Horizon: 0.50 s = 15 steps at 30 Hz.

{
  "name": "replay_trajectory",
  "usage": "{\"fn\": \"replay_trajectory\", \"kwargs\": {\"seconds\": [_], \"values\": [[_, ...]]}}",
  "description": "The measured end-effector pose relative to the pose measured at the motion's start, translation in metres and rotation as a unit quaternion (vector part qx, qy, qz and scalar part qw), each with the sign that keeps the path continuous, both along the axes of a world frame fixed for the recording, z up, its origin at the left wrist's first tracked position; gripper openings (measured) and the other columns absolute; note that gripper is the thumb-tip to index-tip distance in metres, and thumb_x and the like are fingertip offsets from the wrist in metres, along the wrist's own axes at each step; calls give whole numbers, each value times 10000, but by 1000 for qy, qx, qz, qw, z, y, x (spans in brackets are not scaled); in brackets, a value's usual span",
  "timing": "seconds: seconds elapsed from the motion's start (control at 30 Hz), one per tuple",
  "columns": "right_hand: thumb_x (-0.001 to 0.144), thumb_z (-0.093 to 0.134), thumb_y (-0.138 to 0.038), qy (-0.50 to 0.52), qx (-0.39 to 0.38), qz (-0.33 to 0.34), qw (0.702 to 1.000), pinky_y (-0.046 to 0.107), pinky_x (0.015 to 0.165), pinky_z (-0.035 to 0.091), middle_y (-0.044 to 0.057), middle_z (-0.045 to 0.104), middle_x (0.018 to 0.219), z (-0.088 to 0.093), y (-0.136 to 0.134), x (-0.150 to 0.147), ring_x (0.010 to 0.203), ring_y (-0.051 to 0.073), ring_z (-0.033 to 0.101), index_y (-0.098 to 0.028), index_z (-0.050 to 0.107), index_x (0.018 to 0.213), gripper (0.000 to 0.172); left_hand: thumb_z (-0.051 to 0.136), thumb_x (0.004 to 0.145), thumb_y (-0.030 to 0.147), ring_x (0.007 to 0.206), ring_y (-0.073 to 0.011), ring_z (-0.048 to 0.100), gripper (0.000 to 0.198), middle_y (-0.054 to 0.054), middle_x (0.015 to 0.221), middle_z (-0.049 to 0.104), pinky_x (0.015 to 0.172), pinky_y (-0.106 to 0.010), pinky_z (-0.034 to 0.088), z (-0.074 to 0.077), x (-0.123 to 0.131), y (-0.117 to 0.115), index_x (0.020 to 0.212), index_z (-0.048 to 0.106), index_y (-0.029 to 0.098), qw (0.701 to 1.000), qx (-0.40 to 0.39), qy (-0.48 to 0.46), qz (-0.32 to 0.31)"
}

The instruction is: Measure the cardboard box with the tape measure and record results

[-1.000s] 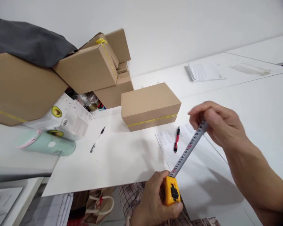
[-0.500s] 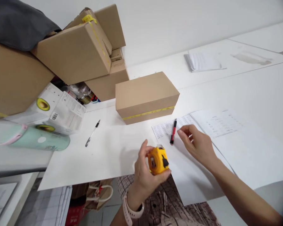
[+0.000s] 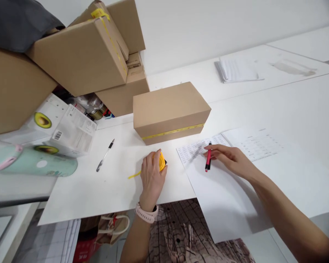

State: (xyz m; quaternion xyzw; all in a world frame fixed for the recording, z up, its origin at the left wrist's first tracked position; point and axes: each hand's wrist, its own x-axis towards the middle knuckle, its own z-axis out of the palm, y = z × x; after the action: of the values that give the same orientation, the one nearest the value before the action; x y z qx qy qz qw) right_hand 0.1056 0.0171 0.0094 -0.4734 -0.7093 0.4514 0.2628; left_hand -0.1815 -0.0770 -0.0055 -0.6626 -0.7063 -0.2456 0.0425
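Observation:
My left hand (image 3: 151, 176) is wrapped over a yellow tape measure (image 3: 161, 162) and rests it on the white table (image 3: 104, 190), just in front of a brown cardboard box (image 3: 170, 111) with a yellow tape band. My right hand (image 3: 231, 159) pinches a red pen (image 3: 208, 161) above a printed sheet (image 3: 197, 149) lying to the right of the tape measure. A thin yellow strip (image 3: 133, 175) lies on the table left of my left hand.
Stacked cardboard boxes (image 3: 79, 54) fill the back left, with a white avocado-print carton (image 3: 57, 128) and a mint bottle (image 3: 33, 164) lying below. A black pen (image 3: 105, 155) lies on the table. A paper stack (image 3: 237, 70) sits far back right.
The tape blade has retracted. My left hand has carried the tape measure forward and set it down on the table. My right hand has moved to the red pen and picked it up.

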Motion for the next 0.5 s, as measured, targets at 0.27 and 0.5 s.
{"fn": "replay_trajectory", "kwargs": {"seconds": [0.27, 0.5], "values": [[871, 663, -560, 71, 40, -194, 978, 311, 528, 419, -26, 568, 548, 9, -18, -7, 506, 160, 509, -258, 571, 777, 329, 530, 996, 268, 1335, -322, 532, 395, -185, 1447, 585, 1119, -487, 456, -3, 97, -23, 1349, 543, 91, 981, -6, -22, -193], [815, 730, -581, 145, -115, -81, 979, 328, 658, 485, 33, 687, 769, -12, -3, -33, 694, 189, 623, -216, 675, 900, 378, 494, 997, 532, 1565, -368, 119, 802, -296, 1643, 240, 1260, -552, 241, -19, 131, -19, 1530, 296, -34, 959, -143, -8, -246]]}}
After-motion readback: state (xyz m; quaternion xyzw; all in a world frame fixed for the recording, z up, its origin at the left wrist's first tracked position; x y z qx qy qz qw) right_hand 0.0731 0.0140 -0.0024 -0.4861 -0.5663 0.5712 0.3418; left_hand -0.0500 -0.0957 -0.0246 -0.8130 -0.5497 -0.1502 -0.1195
